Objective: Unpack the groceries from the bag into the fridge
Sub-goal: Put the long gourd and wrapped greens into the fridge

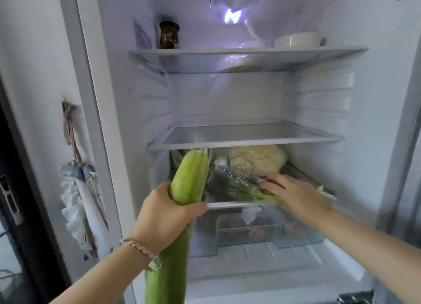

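Observation:
The open fridge (248, 142) fills the view. My left hand (164, 217) grips a long pale-green gourd (190, 180) around its middle; its upper end points into the lower shelf space, its lower end hangs past my wrist. My right hand (296, 194) rests on a plastic-wrapped bunch of green stalks (237, 185) lying on the lower shelf (227, 204). A white cauliflower (257, 159) sits behind the bunch. More green produce is half hidden behind the gourd's tip. The grocery bag is out of view.
The middle glass shelf (246, 135) is bare. On the top shelf (248, 52) stand a dark jar (169, 34) and a white bowl (298, 40). Clear drawers (248, 233) sit below the lower shelf. Cloth items (79, 199) hang on the wall to the left.

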A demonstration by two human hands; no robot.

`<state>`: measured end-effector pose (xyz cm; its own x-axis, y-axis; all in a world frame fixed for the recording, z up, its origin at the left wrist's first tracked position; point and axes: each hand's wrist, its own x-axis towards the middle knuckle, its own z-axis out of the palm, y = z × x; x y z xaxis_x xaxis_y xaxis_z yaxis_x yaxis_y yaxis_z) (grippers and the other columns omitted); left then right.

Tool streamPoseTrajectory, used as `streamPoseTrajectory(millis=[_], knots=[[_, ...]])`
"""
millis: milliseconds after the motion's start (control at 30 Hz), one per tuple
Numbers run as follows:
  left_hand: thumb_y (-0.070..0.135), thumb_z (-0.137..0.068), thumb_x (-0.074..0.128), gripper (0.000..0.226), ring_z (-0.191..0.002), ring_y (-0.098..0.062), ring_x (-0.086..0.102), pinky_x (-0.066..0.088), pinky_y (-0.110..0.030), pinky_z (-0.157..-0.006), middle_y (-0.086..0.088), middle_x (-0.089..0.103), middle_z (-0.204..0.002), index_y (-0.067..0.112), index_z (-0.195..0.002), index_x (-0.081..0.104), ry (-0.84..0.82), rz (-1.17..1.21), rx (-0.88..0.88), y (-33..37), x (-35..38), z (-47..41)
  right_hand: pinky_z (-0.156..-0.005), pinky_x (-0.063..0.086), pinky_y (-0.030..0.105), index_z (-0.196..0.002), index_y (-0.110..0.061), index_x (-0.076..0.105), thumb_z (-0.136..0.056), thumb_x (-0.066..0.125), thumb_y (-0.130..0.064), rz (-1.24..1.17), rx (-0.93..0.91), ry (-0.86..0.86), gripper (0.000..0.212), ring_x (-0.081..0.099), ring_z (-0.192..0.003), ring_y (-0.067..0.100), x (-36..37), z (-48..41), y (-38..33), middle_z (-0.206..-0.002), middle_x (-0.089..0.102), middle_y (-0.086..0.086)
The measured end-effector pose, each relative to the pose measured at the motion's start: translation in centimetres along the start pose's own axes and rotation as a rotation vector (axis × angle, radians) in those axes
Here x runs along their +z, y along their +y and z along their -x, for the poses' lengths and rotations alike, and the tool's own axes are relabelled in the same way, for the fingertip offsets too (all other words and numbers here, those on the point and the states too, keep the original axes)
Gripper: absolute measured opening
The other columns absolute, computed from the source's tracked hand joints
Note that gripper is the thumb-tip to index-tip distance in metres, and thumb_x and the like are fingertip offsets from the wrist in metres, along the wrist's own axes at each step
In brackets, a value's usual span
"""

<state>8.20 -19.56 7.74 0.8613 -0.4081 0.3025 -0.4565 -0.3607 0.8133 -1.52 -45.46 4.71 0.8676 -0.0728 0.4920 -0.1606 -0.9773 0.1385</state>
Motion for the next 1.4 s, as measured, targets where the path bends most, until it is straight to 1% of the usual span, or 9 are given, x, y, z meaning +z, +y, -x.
streamPoseTrajectory(millis=[133,200,400,533,600,700,933,1233,1400], knots=[[0.028,-0.061,0.083,0.031,-0.065,-0.010,0.062,0.043,-0.023,-0.052,0.004,0.066,-0.071,0.021,-0.080,0.059,-0.006,0.019,0.021,-0.3,0.2,-1.8,-0.096,0.040,0.028,-0.141,-0.024,0.033,-0.083,0.064,-0.041,-0.160,0.152,-0.251,0.068,0.049,-0.119,0.018,0.7,0.1,1.5,-0.134,0.047,-0.002],[0.028,-0.061,0.083,0.031,-0.066,-0.009,0.061,0.044,-0.023,-0.053,0.005,0.065,-0.072,0.023,-0.078,0.057,-0.001,0.008,0.024,-0.2,0.5,-2.2,-0.095,0.041,0.026,-0.143,-0.027,0.025,-0.084,0.058,-0.049,-0.199,0.214,-0.335,0.072,0.048,-0.119,0.014,0.6,0.0,1.7,-0.137,0.045,-0.004],[0.039,-0.060,0.077,0.038,-0.070,-0.009,0.060,0.048,-0.027,-0.061,0.014,0.059,-0.072,0.029,-0.088,0.053,-0.014,-0.292,0.218,2.8,0.9,-2.3,-0.074,0.043,0.022,-0.127,-0.033,0.045,-0.076,0.072,-0.028,-0.235,0.242,-0.183,0.058,0.054,-0.094,0.010,-2.9,-0.6,1.8,-0.115,0.052,-0.011],[0.047,-0.064,0.070,0.042,-0.066,-0.015,0.046,0.034,-0.026,-0.061,0.016,0.046,-0.064,0.036,-0.091,0.041,0.118,-0.513,0.488,6.2,1.3,-1.9,-0.071,0.047,0.029,-0.113,-0.045,0.050,-0.066,0.074,-0.024,-0.146,0.258,-0.148,0.056,0.055,-0.082,0.014,-9.4,0.4,2.1,-0.100,0.056,-0.011],[0.048,-0.066,0.068,0.043,-0.071,-0.017,0.051,0.034,-0.025,-0.061,0.013,0.054,-0.076,0.034,-0.100,0.045,0.116,-0.598,0.613,6.7,2.2,-2.1,-0.068,0.052,0.037,-0.090,-0.058,0.045,-0.058,0.071,-0.031,-0.147,0.322,-0.097,0.049,0.059,-0.070,0.016,-12.6,1.9,2.4,-0.084,0.062,-0.012],[0.049,-0.072,0.060,0.057,-0.100,-0.017,0.059,0.043,-0.027,-0.072,0.010,0.057,-0.110,0.032,-0.122,0.040,-0.024,-0.830,0.708,5.6,4.9,-2.9,-0.060,0.053,0.037,-0.076,-0.056,0.045,-0.047,0.063,-0.039,-0.136,0.440,-0.045,0.038,0.058,-0.056,0.015,-15.4,4.6,3.3,-0.063,0.061,-0.009],[0.063,-0.077,0.054,0.068,-0.106,-0.024,0.056,0.043,-0.031,-0.082,-0.001,0.056,-0.117,0.024,-0.129,0.034,-0.189,-1.060,0.808,4.9,10.6,-7.4,-0.062,0.048,0.031,-0.085,-0.049,0.050,-0.051,0.066,-0.036,-0.197,0.611,0.172,0.039,0.055,-0.063,0.008,-15.9,7.2,2.3,-0.070,0.059,-0.021],[0.074,-0.073,0.048,0.087,-0.113,-0.025,0.050,0.044,-0.037,-0.091,-0.005,0.049,-0.128,0.020,-0.138,0.029,-0.422,-1.127,0.901,4.8,16.3,-10.5,-0.058,0.046,0.023,-0.087,-0.050,0.052,-0.060,0.068,-0.034,-0.214,0.653,0.113,0.036,0.059,-0.068,0.005,-16.6,7.2,2.3,-0.076,0.065,-0.018],[0.083,-0.061,0.005,0.102,-0.135,-0.021,0.027,0.018,-0.038,-0.115,0.000,0.026,-0.148,0.027,-0.145,0.021,-0.391,-0.919,0.799,2.6,15.1,-10.5,-0.058,0.049,0.025,-0.080,-0.049,0.051,-0.061,0.067,-0.032,-0.233,0.653,0.097,0.030,0.057,-0.062,0.000,-16.8,7.1,2.2,-0.072,0.062,-0.022]])
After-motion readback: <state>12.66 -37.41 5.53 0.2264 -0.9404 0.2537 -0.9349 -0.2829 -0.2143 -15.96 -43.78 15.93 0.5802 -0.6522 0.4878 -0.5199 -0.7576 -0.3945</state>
